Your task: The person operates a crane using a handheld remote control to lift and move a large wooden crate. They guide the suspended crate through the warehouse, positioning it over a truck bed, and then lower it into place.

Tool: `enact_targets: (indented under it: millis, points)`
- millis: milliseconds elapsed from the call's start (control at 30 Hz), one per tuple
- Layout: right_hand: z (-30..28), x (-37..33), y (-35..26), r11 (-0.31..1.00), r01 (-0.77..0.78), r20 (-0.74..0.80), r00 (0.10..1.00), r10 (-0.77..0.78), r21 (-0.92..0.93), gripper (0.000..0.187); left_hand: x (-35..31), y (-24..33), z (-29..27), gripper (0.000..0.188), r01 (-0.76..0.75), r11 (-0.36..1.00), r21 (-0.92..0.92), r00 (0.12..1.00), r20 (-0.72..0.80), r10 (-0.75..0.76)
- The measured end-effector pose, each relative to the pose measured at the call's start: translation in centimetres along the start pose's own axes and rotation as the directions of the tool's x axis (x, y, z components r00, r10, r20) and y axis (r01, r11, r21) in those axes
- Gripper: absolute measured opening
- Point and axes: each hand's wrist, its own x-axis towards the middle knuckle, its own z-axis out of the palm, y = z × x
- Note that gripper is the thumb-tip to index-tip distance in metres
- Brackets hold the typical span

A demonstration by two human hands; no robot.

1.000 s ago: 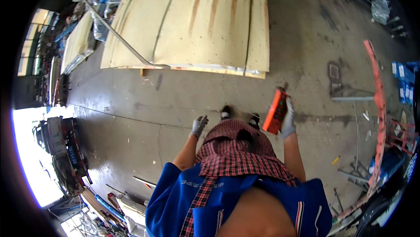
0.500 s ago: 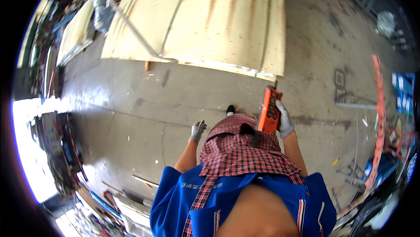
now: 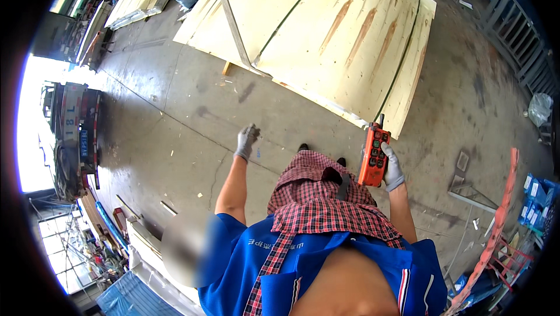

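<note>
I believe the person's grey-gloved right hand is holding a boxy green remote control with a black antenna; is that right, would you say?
Not quite: the head view shows the grey-gloved right hand holding a boxy orange remote control with a black antenna, not green.

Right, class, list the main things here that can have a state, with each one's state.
Orange rectangular handheld remote: held, button side toward the camera
Grey-gloved right hand: closed around the remote
Grey-gloved left hand: empty, fingers loosely bent
Pale rectangular wooden panel: lying flat
Red-and-black checked cloth apron: worn, wrinkled
</note>
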Motion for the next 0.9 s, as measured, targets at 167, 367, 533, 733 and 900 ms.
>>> enact_targets:
  millis: [167, 367, 533, 733, 900]
  points:
    - [2.8, 3.6, 0.0, 1.000, -0.005, -0.016, 1.000, 0.005, 0.016, 0.044, 9.1, 12.1, -4.0, 0.032, -0.190, 0.980, 0.056, 0.980, -0.050, 0.193]
    - [8.2, 10.4, 4.8, 0.994, 0.043, -0.154, 0.988, -0.026, 0.105, 0.052, 25.1, 23.2, -2.4, 0.077, -0.367, 0.782, 0.504, 0.911, 0.024, 0.413]
    - [11.5, 17.1, 13.4, 0.969, 0.051, -0.347, 0.937, 0.037, 0.242, 0.059, 43.2, 22.9, 0.2, 0.119, -0.328, 0.660, 0.676, 0.897, 0.004, 0.442]
    - [13.8, 23.0, 18.7, 0.961, -0.146, -0.341, 0.914, 0.221, 0.234, 0.065, 55.5, 16.9, 1.3, 0.064, -0.441, 0.897, 0.044, 0.853, 0.332, 0.403]
    - [13.5, 27.8, 19.6, 0.958, -0.218, -0.440, 0.853, 0.280, 0.188, 0.066, 53.7, 13.2, -1.9, 0.053, -0.406, 0.907, -0.108, 0.770, 0.494, 0.404]
